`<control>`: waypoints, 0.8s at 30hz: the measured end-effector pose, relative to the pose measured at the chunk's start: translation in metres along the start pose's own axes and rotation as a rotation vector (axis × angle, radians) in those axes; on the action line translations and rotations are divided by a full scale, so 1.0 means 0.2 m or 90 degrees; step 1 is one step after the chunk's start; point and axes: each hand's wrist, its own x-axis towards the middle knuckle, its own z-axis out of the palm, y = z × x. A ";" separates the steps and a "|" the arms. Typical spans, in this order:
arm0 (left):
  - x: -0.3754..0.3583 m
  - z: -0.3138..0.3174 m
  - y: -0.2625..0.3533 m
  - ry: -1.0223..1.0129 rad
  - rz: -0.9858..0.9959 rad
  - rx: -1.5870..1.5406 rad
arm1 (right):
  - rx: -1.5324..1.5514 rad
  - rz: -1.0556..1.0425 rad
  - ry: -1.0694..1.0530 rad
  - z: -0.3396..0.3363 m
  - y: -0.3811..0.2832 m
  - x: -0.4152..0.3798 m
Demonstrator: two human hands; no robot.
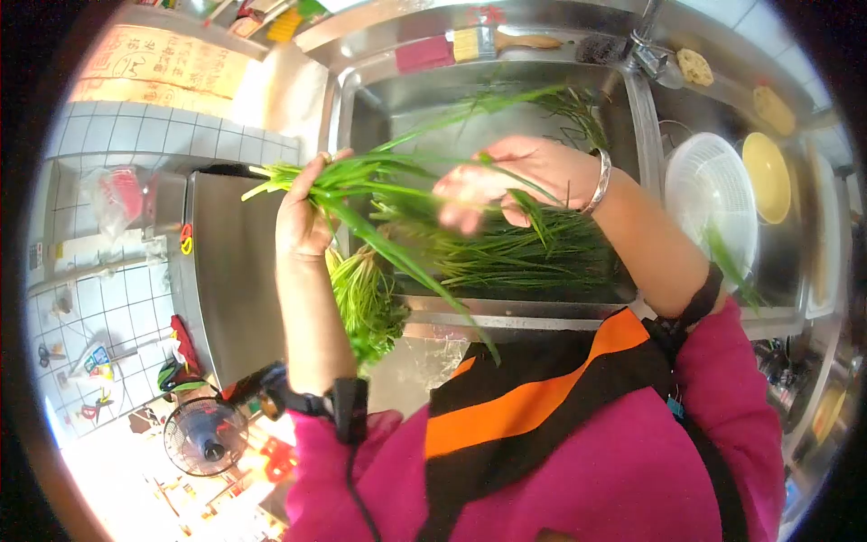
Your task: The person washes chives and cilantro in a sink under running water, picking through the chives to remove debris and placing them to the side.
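My left hand [304, 217] is closed around a bunch of scallions [361, 188] near their pale ends, which stick out to the left. The long green leaves fan out to the right above the sink, and one hangs toward my apron. My right hand [515, 176] is among these leaves, fingers stretched out and apart, the fingertips blurred by motion. A leaf crosses in front of it, and a bent one hangs by the thumb. Below lies a pile of long green leaves [524, 257] in the metal sink [433, 113]. Leafy greens [366, 298] sit at the sink's left front.
A white plastic colander [713, 176] and a yellow bowl [768, 176] stand to the right. Along the sink's back ledge lie a wooden-handled brush [515, 42] and a faucet [648, 59]. A steel surface [239, 280] is at left, with a fan [206, 436] farther down.
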 end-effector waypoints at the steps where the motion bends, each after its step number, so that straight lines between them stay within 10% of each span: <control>1: -0.02 0.04 0.00 0.021 0.018 0.033 | -0.129 0.004 0.005 0.03 -0.01 0.01; 8: -0.03 0.02 0.01 0.049 0.067 0.091 | -0.462 0.078 0.083 0.02 0.07 0.05; 10: -0.04 0.03 0.01 0.055 0.074 0.099 | -0.562 -0.130 0.270 -0.06 0.18 0.10; 16: -0.04 0.10 -0.02 0.155 0.117 0.110 | -0.087 -0.254 0.558 -0.16 0.18 0.11; 24: -0.05 0.04 0.05 -0.067 0.059 -0.026 | -0.153 -0.237 0.389 -0.40 0.03 0.06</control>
